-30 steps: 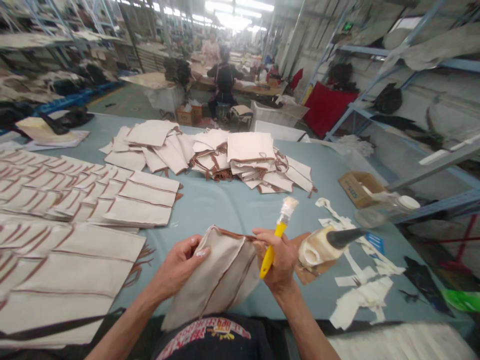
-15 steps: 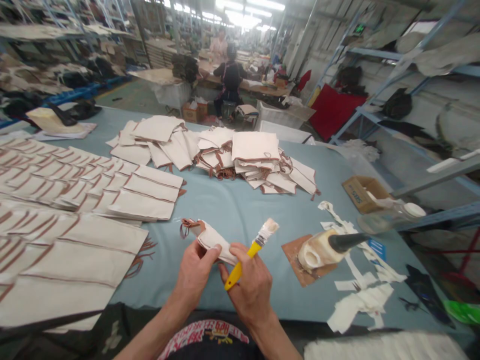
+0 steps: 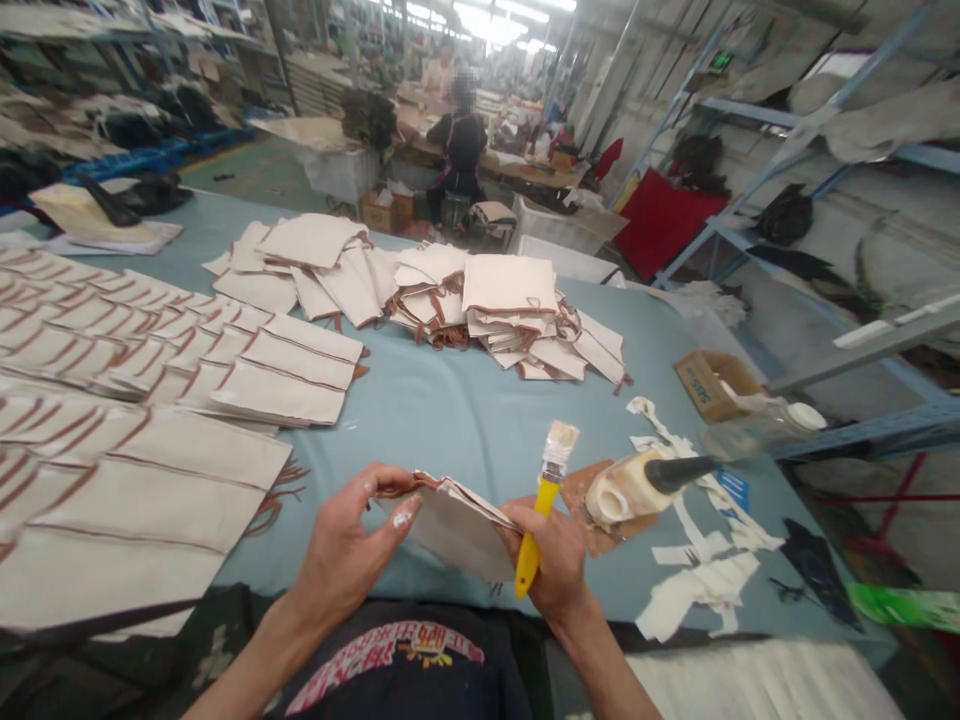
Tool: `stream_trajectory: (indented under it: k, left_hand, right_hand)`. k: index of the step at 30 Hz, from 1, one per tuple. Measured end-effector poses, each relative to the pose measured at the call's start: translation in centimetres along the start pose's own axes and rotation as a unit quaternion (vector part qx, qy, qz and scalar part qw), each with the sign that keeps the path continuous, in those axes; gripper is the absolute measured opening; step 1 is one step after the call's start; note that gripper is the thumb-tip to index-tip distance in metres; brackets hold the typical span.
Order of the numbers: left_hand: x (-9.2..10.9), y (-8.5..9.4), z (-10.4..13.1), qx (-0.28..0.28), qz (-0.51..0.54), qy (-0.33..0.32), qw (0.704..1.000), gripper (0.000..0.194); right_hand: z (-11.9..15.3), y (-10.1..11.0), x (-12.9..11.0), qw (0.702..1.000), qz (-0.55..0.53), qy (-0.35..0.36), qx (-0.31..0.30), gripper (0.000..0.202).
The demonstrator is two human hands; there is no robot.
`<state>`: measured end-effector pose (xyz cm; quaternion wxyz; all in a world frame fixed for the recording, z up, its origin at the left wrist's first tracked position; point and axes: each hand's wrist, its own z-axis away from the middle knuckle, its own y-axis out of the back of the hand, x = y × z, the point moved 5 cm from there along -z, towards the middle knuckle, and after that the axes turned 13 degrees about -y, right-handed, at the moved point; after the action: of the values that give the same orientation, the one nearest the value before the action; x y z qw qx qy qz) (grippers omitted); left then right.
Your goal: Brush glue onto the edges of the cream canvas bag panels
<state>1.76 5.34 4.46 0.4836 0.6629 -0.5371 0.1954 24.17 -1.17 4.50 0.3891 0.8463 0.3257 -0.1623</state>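
A cream cloth pouch with brown trim hangs between my two hands, its upper edge towards me and slanting down to the right. My left hand pinches its left top corner, where the brown trim shows; a white smear marks the thumb. With my right hand I grip the pouch's right end and also a paintbrush. The brush has a yellow handle and points upward, its bristles coated white. Right of that hand, a cream plastic bottle with an opening and a black handle rests on a brown board.
Overlapping rows of cream pouches cover the table's left side. A loose pile of pouches lies at the back. White fabric scraps, a cardboard box and a clear jar are at right. Another person sits beyond the table.
The pouch has turned from a folded, narrow shape to hanging with its broad face showing. My hands have moved apart, and the brush has shifted right and stands more upright.
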Motion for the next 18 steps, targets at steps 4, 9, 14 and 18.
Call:
stream_trajectory:
  k: [4,9,14,18]
  left_hand:
    - [0.6,-1.2,0.1,-0.027,0.009,-0.076,0.997,0.015]
    - [2.4,-1.9,0.4,-0.055,-0.004,-0.178,0.982,0.011]
    - [2.5,-3.1,-0.5,-0.188,0.06,-0.052,0.979,0.017]
    - [2.8,-3.9,-1.0,-0.266,0.143,0.046,0.952,0.035]
  right_hand:
    - [0.3,0.9,-0.4,1.0,0.006,0.006,-0.008,0.012]
    - [0.6,1.3,-0.6,1.0,-0.001,-0.012,0.006,0.011]
    - [1.1,0.7,-0.4,0.998,-0.036,-0.045,-0.008,0.009]
    - [1.3,0.5,0.7,0.994,-0.046,-0.093,-0.025,0.016]
